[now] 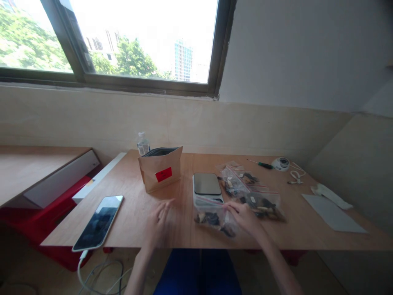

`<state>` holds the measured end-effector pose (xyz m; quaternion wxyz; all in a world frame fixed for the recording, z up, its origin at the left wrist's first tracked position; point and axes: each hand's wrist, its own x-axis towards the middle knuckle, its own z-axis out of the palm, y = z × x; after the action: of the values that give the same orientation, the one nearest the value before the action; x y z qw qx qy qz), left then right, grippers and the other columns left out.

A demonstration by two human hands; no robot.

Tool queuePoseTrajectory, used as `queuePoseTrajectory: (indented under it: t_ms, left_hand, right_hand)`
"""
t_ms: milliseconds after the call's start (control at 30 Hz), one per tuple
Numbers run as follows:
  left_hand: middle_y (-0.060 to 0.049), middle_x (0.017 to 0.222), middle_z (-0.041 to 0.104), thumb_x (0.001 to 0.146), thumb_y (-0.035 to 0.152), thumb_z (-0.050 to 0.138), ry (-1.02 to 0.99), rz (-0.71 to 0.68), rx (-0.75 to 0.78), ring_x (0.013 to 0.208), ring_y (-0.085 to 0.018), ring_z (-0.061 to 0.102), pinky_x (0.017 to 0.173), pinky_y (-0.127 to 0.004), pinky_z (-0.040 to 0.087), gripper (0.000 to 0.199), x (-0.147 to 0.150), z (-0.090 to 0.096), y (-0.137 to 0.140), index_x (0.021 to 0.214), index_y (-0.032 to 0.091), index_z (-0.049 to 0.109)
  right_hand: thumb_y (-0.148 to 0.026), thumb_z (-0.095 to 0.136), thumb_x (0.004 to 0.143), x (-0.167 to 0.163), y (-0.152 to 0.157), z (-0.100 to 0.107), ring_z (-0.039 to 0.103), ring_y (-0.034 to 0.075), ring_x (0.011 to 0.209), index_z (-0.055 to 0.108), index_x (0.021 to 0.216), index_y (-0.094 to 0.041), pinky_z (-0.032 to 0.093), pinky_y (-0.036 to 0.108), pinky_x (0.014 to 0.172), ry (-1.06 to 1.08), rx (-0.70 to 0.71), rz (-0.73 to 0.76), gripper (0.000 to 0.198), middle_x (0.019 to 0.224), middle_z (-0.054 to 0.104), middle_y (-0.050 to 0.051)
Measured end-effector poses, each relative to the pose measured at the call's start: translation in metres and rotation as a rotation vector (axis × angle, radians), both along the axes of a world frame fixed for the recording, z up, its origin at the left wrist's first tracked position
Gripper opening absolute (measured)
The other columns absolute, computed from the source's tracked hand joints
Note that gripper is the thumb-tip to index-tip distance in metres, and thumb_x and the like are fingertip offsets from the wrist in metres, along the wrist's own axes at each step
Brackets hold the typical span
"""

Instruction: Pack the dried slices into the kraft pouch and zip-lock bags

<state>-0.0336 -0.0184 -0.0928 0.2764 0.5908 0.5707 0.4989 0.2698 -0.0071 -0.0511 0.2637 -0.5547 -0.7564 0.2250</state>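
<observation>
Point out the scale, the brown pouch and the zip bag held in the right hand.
Scale [208, 184]: head view, on its weighing plate.
Brown pouch [160, 164]: head view, on its front, above the red label.
Zip bag [211, 218]: head view, on its clear front.

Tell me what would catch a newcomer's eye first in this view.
The bright window filling the upper left draws the eye first. Next comes the brown pouch with its red label, standing open left of the scale. On the scale's near side, the right hand holds a clear zip bag.
</observation>
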Motion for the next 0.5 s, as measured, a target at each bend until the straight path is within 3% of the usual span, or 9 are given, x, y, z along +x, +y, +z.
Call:
queuePoseTrajectory:
  t_ms: [100, 200, 267, 333, 400, 500]
  left_hand:
    - [-0.015, 0.118, 0.059, 0.086, 0.049, 0.036, 0.343, 0.446, 0.042, 0.111, -0.03, 0.053, 0.096, -0.043, 0.039, 0.052, -0.057, 0.012, -0.004, 0.118, 0.014, 0.056]
    - [-0.025, 0.122, 0.052, 0.078, 0.059, 0.039, 0.634, 0.735, -0.194, 0.113, -0.042, 0.048, 0.092, -0.053, 0.038, 0.075, -0.11, 0.016, -0.006, 0.13, 0.005, 0.043]
    - [-0.028, 0.126, 0.047, 0.075, 0.063, 0.041, 0.741, 0.73, -0.368, 0.115, -0.045, 0.046, 0.092, -0.053, 0.036, 0.085, -0.135, 0.013, -0.006, 0.135, 0.003, 0.035]
    - [-0.031, 0.127, 0.045, 0.072, 0.064, 0.042, 0.793, 0.643, -0.52, 0.116, -0.046, 0.044, 0.093, -0.052, 0.035, 0.091, -0.149, 0.007, -0.005, 0.135, -0.001, 0.031]
    - [-0.034, 0.126, 0.044, 0.071, 0.066, 0.041, 0.811, 0.609, -0.621, 0.116, -0.047, 0.043, 0.093, -0.051, 0.034, 0.095, -0.155, 0.001, -0.003, 0.133, -0.005, 0.031]
    - [-0.036, 0.122, 0.044, 0.069, 0.068, 0.039, 0.834, 0.651, -0.655, 0.115, -0.048, 0.043, 0.089, -0.05, 0.035, 0.096, -0.156, -0.003, 0.0, 0.127, -0.009, 0.036]
  right_hand:
    - [-0.043, 0.038, 0.087, 0.029, 0.008, 0.001, 0.063, 0.019, 0.061, 0.069, 0.085, -0.019, 0.043, 0.025, 0.056, 0.125, 0.051, -0.211, 0.04, 0.074, 0.071, 0.005]
    - [-0.053, 0.031, 0.088, 0.047, 0.021, -0.008, 0.05, 0.017, 0.038, 0.067, 0.098, -0.014, 0.035, 0.025, 0.042, 0.185, 0.044, -0.469, 0.054, 0.049, 0.058, 0.002]
    - [-0.051, 0.028, 0.089, 0.048, 0.03, -0.023, 0.052, 0.019, 0.041, 0.065, 0.103, -0.012, 0.034, 0.026, 0.043, 0.101, 0.061, -0.647, 0.056, 0.048, 0.056, 0.003]
    - [-0.045, 0.031, 0.09, 0.042, 0.035, -0.041, 0.06, 0.023, 0.054, 0.061, 0.109, -0.011, 0.037, 0.027, 0.049, -0.048, 0.087, -0.771, 0.05, 0.061, 0.064, 0.008]
    - [-0.04, 0.032, 0.09, 0.033, 0.035, -0.059, 0.064, 0.026, 0.065, 0.054, 0.119, -0.011, 0.039, 0.029, 0.053, -0.161, 0.082, -0.812, 0.046, 0.074, 0.067, 0.012]
    - [-0.038, 0.031, 0.091, 0.023, 0.032, -0.074, 0.066, 0.026, 0.067, 0.044, 0.126, -0.01, 0.04, 0.03, 0.054, -0.197, 0.065, -0.79, 0.046, 0.079, 0.068, 0.013]
